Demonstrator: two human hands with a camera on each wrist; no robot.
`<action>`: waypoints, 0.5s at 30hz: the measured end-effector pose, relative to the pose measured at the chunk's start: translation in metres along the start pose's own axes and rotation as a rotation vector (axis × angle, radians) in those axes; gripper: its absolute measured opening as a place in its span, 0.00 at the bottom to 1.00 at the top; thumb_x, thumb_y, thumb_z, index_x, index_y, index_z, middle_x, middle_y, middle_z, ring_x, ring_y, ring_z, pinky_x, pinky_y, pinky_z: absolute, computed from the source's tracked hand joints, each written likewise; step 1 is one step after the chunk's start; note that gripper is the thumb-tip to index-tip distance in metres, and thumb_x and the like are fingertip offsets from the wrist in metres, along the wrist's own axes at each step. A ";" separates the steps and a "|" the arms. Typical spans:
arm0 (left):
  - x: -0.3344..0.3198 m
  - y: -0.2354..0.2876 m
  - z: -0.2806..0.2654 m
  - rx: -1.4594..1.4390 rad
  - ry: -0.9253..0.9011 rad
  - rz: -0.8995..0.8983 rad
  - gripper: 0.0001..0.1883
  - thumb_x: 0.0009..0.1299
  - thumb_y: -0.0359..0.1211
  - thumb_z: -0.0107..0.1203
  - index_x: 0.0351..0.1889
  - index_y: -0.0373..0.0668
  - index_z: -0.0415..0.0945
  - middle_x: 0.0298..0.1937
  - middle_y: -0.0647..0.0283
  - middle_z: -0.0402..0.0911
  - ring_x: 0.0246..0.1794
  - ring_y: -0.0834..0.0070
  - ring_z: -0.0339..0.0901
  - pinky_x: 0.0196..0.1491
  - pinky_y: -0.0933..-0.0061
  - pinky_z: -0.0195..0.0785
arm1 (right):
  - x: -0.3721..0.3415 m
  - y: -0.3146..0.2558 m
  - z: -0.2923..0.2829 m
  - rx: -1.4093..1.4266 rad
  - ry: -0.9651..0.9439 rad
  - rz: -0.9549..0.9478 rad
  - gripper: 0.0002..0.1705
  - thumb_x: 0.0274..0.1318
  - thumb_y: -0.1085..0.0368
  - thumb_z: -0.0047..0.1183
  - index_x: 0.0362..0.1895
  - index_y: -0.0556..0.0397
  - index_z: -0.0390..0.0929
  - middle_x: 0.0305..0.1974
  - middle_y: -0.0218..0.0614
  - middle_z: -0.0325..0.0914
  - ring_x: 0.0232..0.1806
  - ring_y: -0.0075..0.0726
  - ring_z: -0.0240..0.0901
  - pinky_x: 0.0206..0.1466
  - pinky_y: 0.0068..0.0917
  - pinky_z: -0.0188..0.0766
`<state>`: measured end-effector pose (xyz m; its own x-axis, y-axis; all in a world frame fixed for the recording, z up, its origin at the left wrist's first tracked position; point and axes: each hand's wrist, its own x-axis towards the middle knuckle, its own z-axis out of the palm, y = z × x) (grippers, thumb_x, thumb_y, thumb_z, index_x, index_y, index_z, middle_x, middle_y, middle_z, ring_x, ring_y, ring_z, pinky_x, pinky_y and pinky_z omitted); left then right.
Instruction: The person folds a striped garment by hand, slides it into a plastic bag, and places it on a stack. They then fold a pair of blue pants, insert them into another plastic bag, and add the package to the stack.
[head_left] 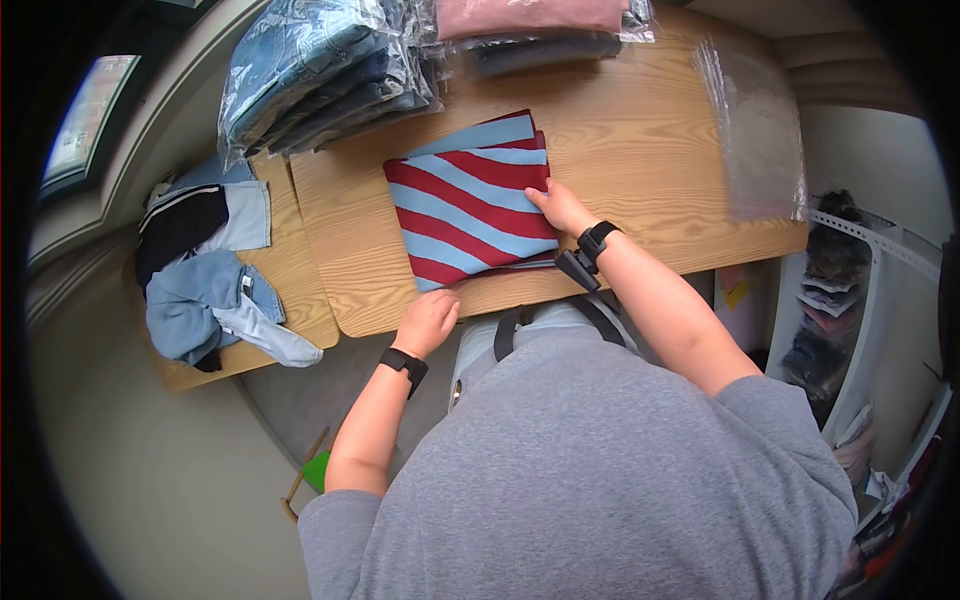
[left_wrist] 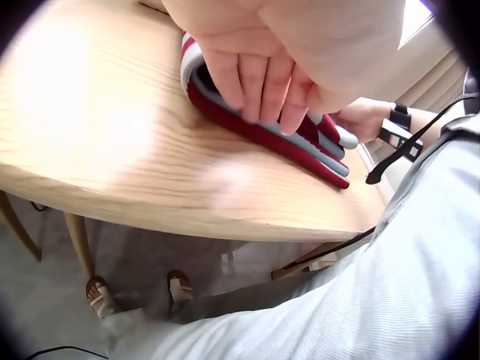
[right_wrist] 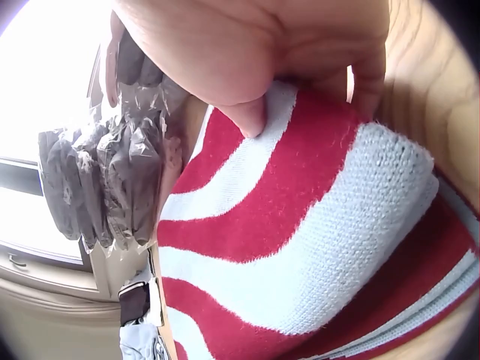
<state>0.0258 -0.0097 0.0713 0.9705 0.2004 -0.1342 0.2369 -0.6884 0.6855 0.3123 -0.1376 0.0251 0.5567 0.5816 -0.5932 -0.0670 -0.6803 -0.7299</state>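
A folded knitted garment (head_left: 470, 215) with wavy light-blue and dark-red stripes lies on the wooden table in front of the person. My right hand (head_left: 562, 208) pinches its right edge, thumb (right_wrist: 251, 120) on top of the stripes and the other fingers partly hidden. At the garment's near left corner is my left hand (head_left: 428, 322), its fingers (left_wrist: 253, 82) loosely extended beside the fold. Several folded layers (left_wrist: 277, 142) show along the near side in the left wrist view.
Jeans in clear bags (head_left: 320, 75) are stacked at the back left, beside a bagged pink garment (head_left: 540, 18). Loose denim clothes (head_left: 205, 300) lie on the left table. Clear plastic bags (head_left: 755, 140) lie at the right end. A shelf rack (head_left: 835, 300) with clothes stands at right.
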 end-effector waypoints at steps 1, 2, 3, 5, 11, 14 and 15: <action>-0.001 0.003 -0.007 0.007 0.000 -0.001 0.09 0.65 0.35 0.53 0.37 0.41 0.76 0.37 0.56 0.79 0.37 0.55 0.76 0.40 0.60 0.70 | -0.002 -0.001 0.000 0.030 0.006 0.006 0.29 0.60 0.54 0.50 0.52 0.70 0.67 0.48 0.60 0.74 0.51 0.52 0.73 0.52 0.35 0.70; -0.003 0.006 -0.015 0.072 -0.033 -0.150 0.07 0.64 0.34 0.53 0.35 0.41 0.76 0.36 0.57 0.79 0.37 0.56 0.76 0.40 0.60 0.70 | -0.003 -0.003 0.001 0.059 0.013 0.012 0.29 0.59 0.54 0.50 0.52 0.70 0.67 0.48 0.60 0.74 0.51 0.51 0.73 0.52 0.35 0.70; -0.001 0.012 -0.024 0.137 -0.062 -0.298 0.06 0.64 0.33 0.53 0.34 0.40 0.76 0.35 0.59 0.79 0.36 0.58 0.76 0.40 0.61 0.70 | -0.003 -0.001 0.003 0.062 0.013 0.006 0.29 0.59 0.54 0.50 0.52 0.70 0.67 0.48 0.60 0.74 0.51 0.51 0.73 0.52 0.35 0.70; 0.013 0.017 -0.029 0.038 0.067 -0.241 0.08 0.64 0.32 0.54 0.37 0.37 0.75 0.35 0.56 0.78 0.36 0.57 0.74 0.41 0.63 0.68 | -0.004 0.001 0.009 0.161 0.067 0.006 0.27 0.56 0.57 0.53 0.50 0.69 0.68 0.47 0.56 0.76 0.49 0.47 0.75 0.50 0.34 0.71; 0.056 0.080 -0.053 0.070 0.344 -0.035 0.40 0.58 0.37 0.63 0.65 0.38 0.55 0.60 0.48 0.65 0.63 0.53 0.61 0.60 0.59 0.60 | -0.059 -0.119 0.018 0.139 -0.208 -0.204 0.16 0.52 0.65 0.56 0.41 0.61 0.69 0.36 0.36 0.76 0.36 0.21 0.71 0.37 0.22 0.70; 0.052 0.086 -0.066 0.076 0.525 -0.106 0.44 0.56 0.32 0.64 0.68 0.37 0.49 0.63 0.45 0.61 0.65 0.51 0.59 0.61 0.58 0.60 | -0.072 -0.163 0.053 0.421 -0.362 -0.371 0.17 0.53 0.67 0.55 0.46 0.61 0.67 0.37 0.34 0.76 0.38 0.20 0.71 0.41 0.21 0.71; 0.048 0.084 -0.070 0.067 0.665 -0.171 0.45 0.56 0.29 0.63 0.69 0.37 0.47 0.64 0.44 0.60 0.65 0.50 0.59 0.61 0.57 0.60 | -0.067 -0.166 0.070 0.459 -0.407 -0.440 0.18 0.54 0.68 0.54 0.47 0.61 0.67 0.39 0.34 0.76 0.39 0.20 0.71 0.42 0.21 0.71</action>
<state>0.0887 -0.0091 0.1722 0.6905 0.6803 0.2460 0.4072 -0.6465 0.6451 0.2277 -0.0325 0.1623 0.2683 0.9361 -0.2275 -0.2968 -0.1443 -0.9440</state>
